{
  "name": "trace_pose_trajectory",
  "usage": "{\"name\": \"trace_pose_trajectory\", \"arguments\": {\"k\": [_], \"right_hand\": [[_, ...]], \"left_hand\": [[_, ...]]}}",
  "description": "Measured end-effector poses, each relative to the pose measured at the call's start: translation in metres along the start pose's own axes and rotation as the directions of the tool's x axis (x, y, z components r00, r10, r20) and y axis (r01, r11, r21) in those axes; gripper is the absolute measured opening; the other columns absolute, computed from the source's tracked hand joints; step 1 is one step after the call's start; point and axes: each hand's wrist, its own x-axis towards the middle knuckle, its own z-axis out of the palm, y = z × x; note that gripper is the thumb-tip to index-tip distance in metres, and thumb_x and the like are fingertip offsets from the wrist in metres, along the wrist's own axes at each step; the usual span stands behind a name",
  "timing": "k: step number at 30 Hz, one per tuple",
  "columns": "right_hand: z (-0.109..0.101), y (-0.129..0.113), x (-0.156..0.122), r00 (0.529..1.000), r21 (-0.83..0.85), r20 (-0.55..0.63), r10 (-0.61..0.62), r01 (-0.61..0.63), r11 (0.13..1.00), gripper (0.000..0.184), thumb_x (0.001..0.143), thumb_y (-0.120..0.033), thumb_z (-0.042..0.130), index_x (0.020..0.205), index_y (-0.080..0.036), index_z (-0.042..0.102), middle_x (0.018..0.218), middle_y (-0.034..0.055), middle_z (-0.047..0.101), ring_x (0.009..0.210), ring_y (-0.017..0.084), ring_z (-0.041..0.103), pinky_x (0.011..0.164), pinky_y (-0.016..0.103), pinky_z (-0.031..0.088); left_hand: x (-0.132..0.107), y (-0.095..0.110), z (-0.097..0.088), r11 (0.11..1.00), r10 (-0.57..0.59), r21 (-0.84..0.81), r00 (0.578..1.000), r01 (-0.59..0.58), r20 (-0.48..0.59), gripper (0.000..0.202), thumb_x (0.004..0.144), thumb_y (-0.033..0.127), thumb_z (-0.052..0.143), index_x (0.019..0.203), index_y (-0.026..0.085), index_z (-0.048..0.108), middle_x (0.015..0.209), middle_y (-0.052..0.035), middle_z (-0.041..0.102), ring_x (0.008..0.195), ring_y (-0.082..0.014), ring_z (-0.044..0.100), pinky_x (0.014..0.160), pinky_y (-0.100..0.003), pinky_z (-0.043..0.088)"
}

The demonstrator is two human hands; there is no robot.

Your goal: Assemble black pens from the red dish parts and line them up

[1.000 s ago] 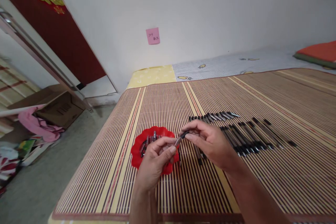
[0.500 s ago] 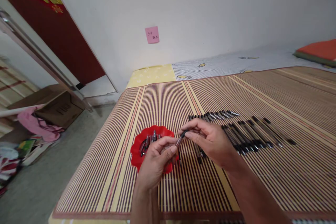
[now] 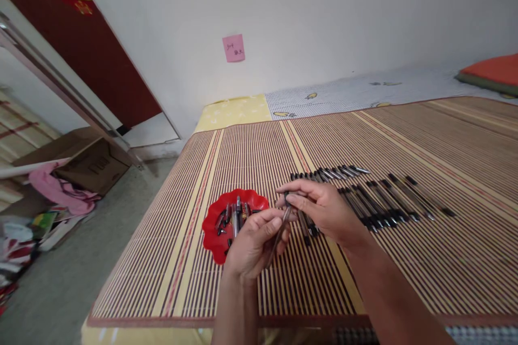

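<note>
My left hand (image 3: pixel 254 242) and my right hand (image 3: pixel 324 209) meet over the striped bamboo mat (image 3: pixel 404 259). Together they hold one pen (image 3: pixel 281 226): the left fingers are closed on its clear barrel, the right fingers pinch its dark upper end. Just left of my hands sits a red scalloped dish (image 3: pixel 213 223) with several small pen parts in it. To the right, a row of assembled black pens (image 3: pixel 376 199) lies on the mat, partly hidden behind my right hand.
The mat covers a bed with a yellow and patterned sheet (image 3: pixel 259 109) at its far end. An orange cushion (image 3: pixel 491 71) lies at the far right. On the floor to the left are a cardboard box (image 3: pixel 87 164) and pink cloth (image 3: pixel 60 191). A pink note (image 3: pixel 233 47) is stuck on the wall.
Both hands have shifted slightly right and nearer to me, off the dish. The pen has tipped from nearly level to steeply slanted, its lower end now toward me.
</note>
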Motion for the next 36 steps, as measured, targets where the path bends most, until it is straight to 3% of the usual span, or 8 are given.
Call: {"name": "trace_pose_trajectory", "arguments": {"k": [5,13,19,25,29,32,36], "right_hand": [[0.005,0.004,0.002,0.995,0.175,-0.035,0.093,-0.085,0.981,0.016,0.086,-0.028,0.066,0.100,-0.020,0.069,0.086,0.0035,0.075,0.071,0.014,0.071,0.067,0.027,0.058],[0.010,0.005,0.003,0.993,0.209,-0.059,0.106,-0.091,0.974,0.016,0.084,-0.031,0.070,0.095,-0.019,0.070,0.077,0.0018,0.072,0.068,0.013,0.068,0.066,0.026,0.055],[0.003,0.002,0.002,0.995,0.139,-0.083,0.056,-0.044,0.989,0.015,0.083,-0.029,0.071,0.096,-0.020,0.070,0.085,0.0032,0.076,0.075,0.014,0.071,0.071,0.027,0.057],[0.005,0.008,0.003,0.990,0.180,-0.042,0.131,-0.122,0.976,0.020,0.083,-0.033,0.071,0.097,-0.020,0.070,0.082,0.0030,0.075,0.068,0.014,0.071,0.068,0.029,0.058],[0.004,0.015,0.005,0.972,0.232,-0.185,0.146,-0.101,0.967,0.022,0.081,-0.036,0.074,0.094,-0.018,0.070,0.078,0.0039,0.074,0.064,0.013,0.066,0.061,0.027,0.054],[0.000,0.016,0.005,0.968,0.245,-0.199,0.155,-0.104,0.964,0.022,0.081,-0.035,0.075,0.095,-0.018,0.071,0.078,0.0039,0.074,0.063,0.012,0.063,0.058,0.024,0.051],[-0.001,0.013,0.005,0.972,0.245,-0.183,0.149,-0.102,0.964,0.020,0.082,-0.034,0.074,0.095,-0.018,0.072,0.080,0.0035,0.073,0.065,0.011,0.061,0.059,0.023,0.050]], "left_hand": [[0.004,-0.004,-0.002,0.992,-0.006,-0.123,0.999,0.010,0.037,0.026,0.083,0.031,0.074,0.096,0.008,0.074,0.064,-0.0014,0.056,0.046,-0.0043,0.046,0.045,-0.015,0.029],[0.006,-0.006,-0.004,0.936,-0.067,-0.339,0.994,0.094,0.089,0.028,0.078,0.025,0.078,0.098,0.007,0.070,0.064,0.0006,0.050,0.046,-0.0028,0.040,0.043,-0.012,0.028],[0.006,-0.006,-0.003,0.930,-0.111,-0.342,0.990,0.133,0.082,0.027,0.080,0.024,0.074,0.099,0.006,0.068,0.067,-0.0001,0.048,0.050,-0.0039,0.035,0.043,-0.012,0.029],[0.006,-0.005,-0.001,0.932,-0.126,-0.338,0.991,0.131,0.038,0.027,0.079,0.024,0.075,0.098,0.007,0.066,0.068,0.0007,0.045,0.051,-0.0032,0.034,0.044,-0.011,0.029],[0.006,-0.004,0.000,0.936,-0.128,-0.327,0.991,0.134,0.040,0.028,0.077,0.025,0.077,0.096,0.007,0.066,0.069,0.0007,0.047,0.050,-0.0028,0.037,0.044,-0.011,0.030],[0.005,-0.003,-0.001,0.941,-0.121,-0.312,0.991,0.131,0.050,0.028,0.077,0.026,0.078,0.096,0.007,0.068,0.067,0.0005,0.049,0.048,-0.0027,0.039,0.043,-0.012,0.031],[0.004,0.000,-0.002,0.948,-0.077,-0.315,0.994,0.050,-0.073,0.027,0.076,0.023,0.080,0.095,0.008,0.069,0.069,-0.0021,0.056,0.056,-0.0061,0.050,0.049,-0.013,0.039]]}}
